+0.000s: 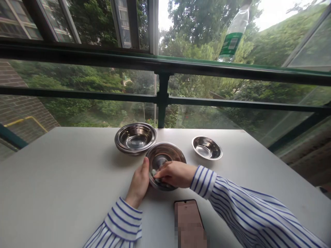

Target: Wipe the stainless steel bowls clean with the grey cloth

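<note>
A shiny metal bowl [167, 148] is on the white table in front of me, tilted slightly toward me. My left hand [138, 182] grips its left side, thumb up along the rim and fingers mostly hidden behind the wall. Inside the bowl is my right hand [174, 174], its fingers closed and pressed against the lower left inner wall. A small whitish wad [154, 172], perhaps tissue or cloth, shows at those fingertips; most of it is covered. Just behind and to the left stand stacked metal bowls [120, 146]. A smaller metal bowl [207, 151] sits apart on the right.
A phone [188, 217] lies on the white table [64, 179] near my right forearm. Beyond the table's far edge runs a dark green railing [103, 93] with glass panels. A plastic bottle [232, 38] with a green label stands on the top rail.
</note>
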Available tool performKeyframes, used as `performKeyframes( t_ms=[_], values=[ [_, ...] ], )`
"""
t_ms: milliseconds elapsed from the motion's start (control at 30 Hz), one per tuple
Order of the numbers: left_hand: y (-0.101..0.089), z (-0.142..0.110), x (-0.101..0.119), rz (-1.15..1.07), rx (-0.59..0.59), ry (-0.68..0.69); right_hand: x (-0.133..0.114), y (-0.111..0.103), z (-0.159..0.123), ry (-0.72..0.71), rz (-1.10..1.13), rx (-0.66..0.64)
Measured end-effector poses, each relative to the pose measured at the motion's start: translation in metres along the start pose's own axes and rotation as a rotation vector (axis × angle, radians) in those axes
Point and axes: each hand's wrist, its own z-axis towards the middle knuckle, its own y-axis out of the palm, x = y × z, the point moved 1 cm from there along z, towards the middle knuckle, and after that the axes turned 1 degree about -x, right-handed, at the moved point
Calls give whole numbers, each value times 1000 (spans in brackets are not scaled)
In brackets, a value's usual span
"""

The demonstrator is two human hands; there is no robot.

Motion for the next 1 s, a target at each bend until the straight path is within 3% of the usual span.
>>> performKeyframes(
  t_ms=[100,267,333,500,600,700,867,1000],
  values=[
    [3,2,-1,-9,42,34,-6,-1,-12,8,84,20],
    [2,5,-7,-35,81,4,-32,8,-2,93,279,313],
    [1,4,-8,-29,74,-28,-37,11,3,160,274,347],
    [-1,-1,2,32,59,27,-32,5,-15,128,57,94],
    [1,-3,8,43,48,76,-24,-1,-32,158,-130,20],
    [2,-3,7,54,72,108,-23,0,-33,145,-120,21],
    [-2,0,0,106,108,78,-31,14,-14,45,82,187],
    [-4,-1,2,121,114,108,-26,13,-24,19,-28,121]
  ],
)
